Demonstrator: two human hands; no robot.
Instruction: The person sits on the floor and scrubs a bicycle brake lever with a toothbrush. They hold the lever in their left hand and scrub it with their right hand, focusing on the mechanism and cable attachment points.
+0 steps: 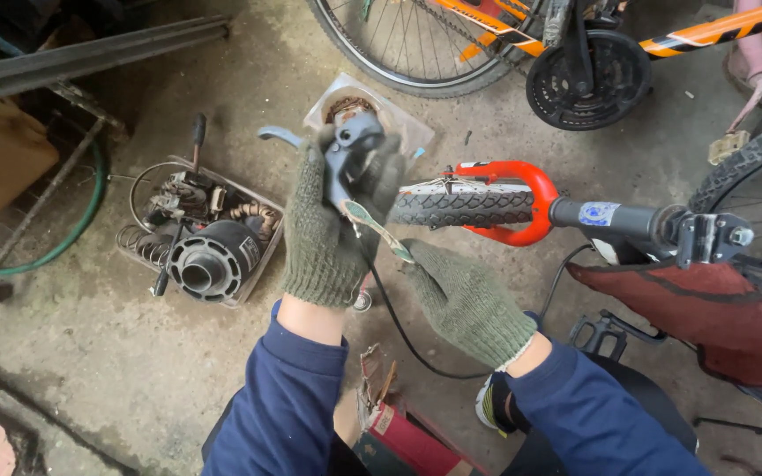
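While the left hand [326, 231], in a green knit glove, closes fully round a dark brake lever assembly [346, 157], the part sits raised over the concrete floor [134, 353], just beside the free end of a bicycle handlebar [522, 207]. Silver lever blade [277, 135] sticks out to the left of the fist; clamp body shows above the fingers.

Right hand [469, 304], gloved likewise, is pinched at thumb and fingertips on a thin worn strip [379, 229] that hangs from the assembly. Material of the strip not identifiable: could be tape, rubber or a shim.

Handling, judged:
- Lever assembly: rigid metal, light enough for one hand, angular. Knit glove should give good friction. Best hold is on the clamp body, not the blade, which pivots.
- Strip: limp, frayed-looking, likely to tear if pulled hard. Hold close to its root.
- Black cable [399, 326]: springy, runs down from the assembly and loops between the forearms; may tug the part sideways.
- Handlebar grip section is ribbed rubber with a red loop guard [522, 189]; soft, non-slip.

Hidden or unclear:
- Clamp bolt and inside of clamp covered by the left palm.
- Whether the cable is seated in the lever: cannot tell.
- Far end of cable lost behind the right sleeve.
- Tray of parts [209, 238] on the floor to the left, with a black round housing and springs; smaller contents unresolved.
- Orange bicycle [575, 53] cut off at top edge.
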